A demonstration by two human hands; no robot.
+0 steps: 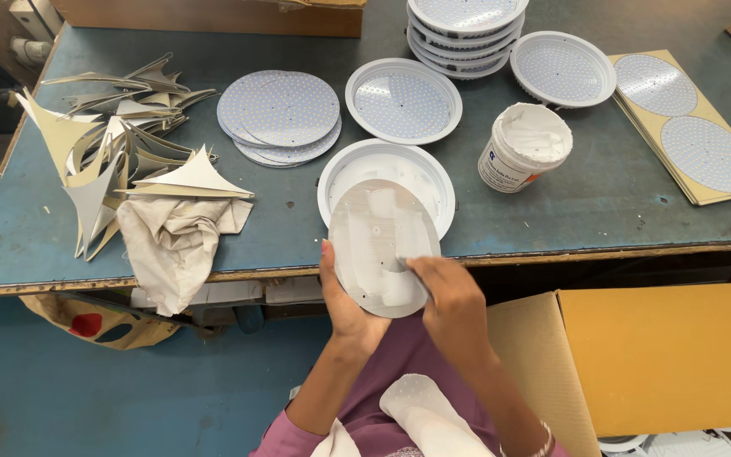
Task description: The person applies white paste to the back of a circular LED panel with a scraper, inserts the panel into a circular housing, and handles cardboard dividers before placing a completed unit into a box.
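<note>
Centre of the frame, low down: the left hand (pixel 344 300) grips a round disc (pixel 380 245) by its lower left edge, fingers curled behind it and thumb up along the rim. The disc is tilted up toward the camera, smeared with streaks of white paste. The right hand (pixel 450 300) is pinched around a small spreading tool (pixel 397 264) pressed against the disc's face. Just above, an empty white round housing (pixel 336 173) sits at the table's near edge. Right of it stands an open tub of white paste (pixel 524 145). Upper middle, a pile of dotted discs (pixel 281 114). Left side, a crumpled cloth (pixel 175 245) under a heap of card offcuts (pixel 120 144). Top, a stack of housings (pixel 465 34).
</note>
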